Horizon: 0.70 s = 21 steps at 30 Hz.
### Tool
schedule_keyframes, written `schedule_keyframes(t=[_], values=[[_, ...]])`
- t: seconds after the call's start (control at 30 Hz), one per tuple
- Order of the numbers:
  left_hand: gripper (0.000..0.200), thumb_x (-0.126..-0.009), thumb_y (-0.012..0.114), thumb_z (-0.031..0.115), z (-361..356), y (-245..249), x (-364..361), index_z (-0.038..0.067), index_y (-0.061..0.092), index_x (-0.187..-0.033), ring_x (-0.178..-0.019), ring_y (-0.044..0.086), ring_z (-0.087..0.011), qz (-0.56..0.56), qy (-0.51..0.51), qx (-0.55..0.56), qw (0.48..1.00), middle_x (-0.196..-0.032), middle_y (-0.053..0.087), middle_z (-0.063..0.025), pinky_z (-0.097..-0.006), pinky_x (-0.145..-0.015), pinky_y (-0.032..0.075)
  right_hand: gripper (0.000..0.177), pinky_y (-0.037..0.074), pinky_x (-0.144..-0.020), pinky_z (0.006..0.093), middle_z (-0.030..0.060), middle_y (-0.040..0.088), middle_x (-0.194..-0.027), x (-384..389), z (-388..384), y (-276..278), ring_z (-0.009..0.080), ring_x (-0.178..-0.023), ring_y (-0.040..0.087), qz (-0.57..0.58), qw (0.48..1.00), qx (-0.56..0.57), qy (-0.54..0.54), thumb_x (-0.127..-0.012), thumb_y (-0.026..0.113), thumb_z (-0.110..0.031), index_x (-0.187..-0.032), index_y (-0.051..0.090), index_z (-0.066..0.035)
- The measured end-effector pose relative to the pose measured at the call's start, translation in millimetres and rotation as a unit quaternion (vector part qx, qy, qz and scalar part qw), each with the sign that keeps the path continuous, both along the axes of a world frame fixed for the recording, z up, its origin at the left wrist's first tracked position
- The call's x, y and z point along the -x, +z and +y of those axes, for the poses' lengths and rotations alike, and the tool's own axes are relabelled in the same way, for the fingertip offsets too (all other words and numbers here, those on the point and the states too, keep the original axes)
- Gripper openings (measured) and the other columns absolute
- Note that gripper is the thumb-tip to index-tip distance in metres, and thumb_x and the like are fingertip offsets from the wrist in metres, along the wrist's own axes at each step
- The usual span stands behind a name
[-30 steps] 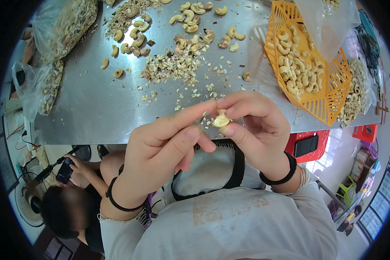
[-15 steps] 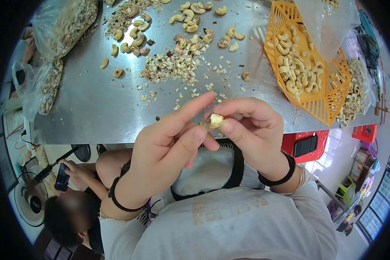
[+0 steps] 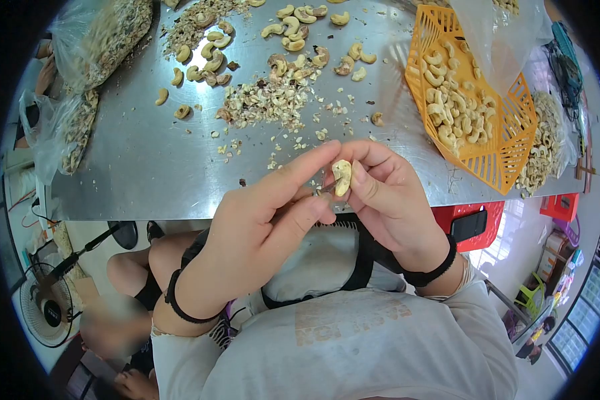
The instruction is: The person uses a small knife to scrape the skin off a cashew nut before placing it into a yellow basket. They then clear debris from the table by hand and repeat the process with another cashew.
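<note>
At tbl (image 3: 133, 167), 2 hands (image 3: 393, 207), 1 cashew (image 3: 341, 177) held

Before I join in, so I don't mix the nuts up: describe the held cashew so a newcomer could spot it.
Find the middle of the metal table's near edge. There the right grip pinches one pale, curved cashew. Unlike the loose cashews on the table and in the orange basket, it is held up.

We've got one cashew (image 3: 341, 177): pale cream, slightly mottled, curved, uncovered on the side facing us. We see it roughly on end, broader end away from us, pinched in the right hand (image 3: 395, 205), above the table (image 3: 140, 190), near the middle of its near edge.
</note>
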<state>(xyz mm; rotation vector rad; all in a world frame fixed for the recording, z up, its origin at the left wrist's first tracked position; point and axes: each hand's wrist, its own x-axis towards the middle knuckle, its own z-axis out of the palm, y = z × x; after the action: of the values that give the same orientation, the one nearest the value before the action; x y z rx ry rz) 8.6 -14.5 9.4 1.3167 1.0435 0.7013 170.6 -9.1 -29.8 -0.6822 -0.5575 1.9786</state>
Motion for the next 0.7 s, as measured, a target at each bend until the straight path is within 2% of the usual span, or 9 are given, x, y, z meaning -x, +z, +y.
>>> schedule_keyframes(t=[0.1, 0.17, 0.2, 0.27, 0.3, 0.4, 0.5, 0.63, 0.7], values=[[0.038, -0.084, 0.041, 0.008, 3, 3, 3, 0.002, 0.037, -0.121, -0.047, 0.039, -0.0014, 0.013, -0.011, 0.047, 0.999, -0.072, 0.058, -0.0071, -0.0131, -0.044, 0.032, 0.019, 0.043, -0.067, 0.0227, 0.0044, 0.056, -0.084, -3, 1, 0, 0.0103, -0.074, 0.052, 0.019, 1.000, 0.017, 0.007, -0.082, 0.051, -0.013, -0.097, 0.051, 0.000], [0.037, -0.085, 0.042, 0.010, 4, 2, 4, 0.004, 0.038, -0.121, -0.047, 0.042, -0.0021, -0.025, 0.026, 0.113, 0.993, -0.073, 0.058, -0.0034, -0.0145, -0.045, 0.035, 0.020, 0.043, -0.067, 0.0225, 0.0042, 0.056, -0.085, -7, 2, -2, 0.0097, -0.074, 0.052, 0.024, 1.000, -0.010, -0.006, -0.082, 0.051, -0.014, -0.096, 0.051, 0.000], [0.037, -0.085, 0.042, 0.010, 5, 2, 4, 0.004, 0.038, -0.121, -0.047, 0.042, -0.0021, -0.032, 0.018, 0.111, 0.993, -0.073, 0.058, -0.0034, -0.0145, -0.045, 0.035, 0.020, 0.043, -0.067, 0.0225, 0.0042, 0.056, -0.085, -11, 3, 1, 0.0097, -0.074, 0.052, 0.016, 1.000, -0.013, -0.013, -0.082, 0.051, -0.014, -0.096, 0.051, 0.000], [0.034, -0.086, 0.041, 0.010, 7, 2, 6, 0.003, 0.040, -0.119, -0.044, 0.037, -0.0007, -0.059, 0.090, 0.103, 0.989, -0.071, 0.057, -0.0041, -0.0130, -0.042, 0.031, 0.018, 0.043, -0.066, 0.0222, 0.0047, 0.056, -0.086, -20, 6, 8, 0.0096, -0.074, 0.053, -0.033, 0.995, -0.051, -0.075, -0.082, 0.051, -0.012, -0.096, 0.051, -0.001], [0.034, -0.086, 0.041, 0.010, 7, 3, 7, 0.003, 0.040, -0.119, -0.044, 0.037, -0.0007, -0.065, 0.081, 0.101, 0.989, -0.071, 0.057, -0.0041, -0.0130, -0.042, 0.031, 0.018, 0.043, -0.066, 0.0222, 0.0047, 0.056, -0.086, -27, 6, 13, 0.0096, -0.074, 0.053, -0.040, 0.994, -0.055, -0.083, -0.082, 0.051, -0.012, -0.096, 0.051, -0.001], [0.032, -0.085, 0.040, 0.010, 8, 6, 11, 0.000, 0.042, -0.116, -0.045, 0.036, 0.0001, -0.032, 0.103, 0.069, 0.992, -0.070, 0.057, -0.0055, -0.0118, -0.041, 0.029, 0.017, 0.043, -0.066, 0.0226, 0.0075, 0.057, -0.089, -51, 7, 29, 0.0111, -0.075, 0.054, -0.183, 0.935, -0.171, -0.252, -0.081, 0.051, -0.007, -0.096, 0.051, 0.000], [0.031, -0.085, 0.040, 0.009, 10, 7, 13, 0.000, 0.043, -0.115, -0.045, 0.036, -0.0001, -0.033, 0.107, 0.053, 0.992, -0.070, 0.057, -0.0054, -0.0119, -0.042, 0.028, 0.020, 0.043, -0.069, 0.0219, 0.0093, 0.056, -0.092, -62, 12, 46, 0.0115, -0.078, 0.054, -0.354, 0.793, -0.237, -0.437, -0.078, 0.054, -0.002, -0.097, 0.051, 0.002], [0.030, -0.085, 0.041, 0.009, 15, 13, 12, 0.000, 0.044, -0.114, -0.046, 0.035, -0.0002, -0.021, 0.123, 0.056, 0.991, -0.070, 0.057, -0.0049, -0.0122, -0.042, 0.028, 0.021, 0.041, -0.071, 0.0209, 0.0089, 0.056, -0.091, -77, 10, 49, 0.0106, -0.080, 0.053, -0.380, 0.755, -0.267, -0.463, -0.076, 0.054, 0.001, -0.097, 0.051, 0.003], [0.029, -0.084, 0.042, 0.009, 19, 18, 13, 0.001, 0.047, -0.112, -0.046, 0.035, -0.0002, 0.016, 0.140, 0.040, 0.989, -0.070, 0.056, -0.0046, -0.0125, -0.042, 0.027, 0.020, 0.040, -0.072, 0.0200, 0.0082, 0.056, -0.091, -78, 4, 45, 0.0098, -0.080, 0.052, -0.376, 0.795, -0.241, -0.410, -0.076, 0.054, 0.001, -0.096, 0.051, 0.003]])
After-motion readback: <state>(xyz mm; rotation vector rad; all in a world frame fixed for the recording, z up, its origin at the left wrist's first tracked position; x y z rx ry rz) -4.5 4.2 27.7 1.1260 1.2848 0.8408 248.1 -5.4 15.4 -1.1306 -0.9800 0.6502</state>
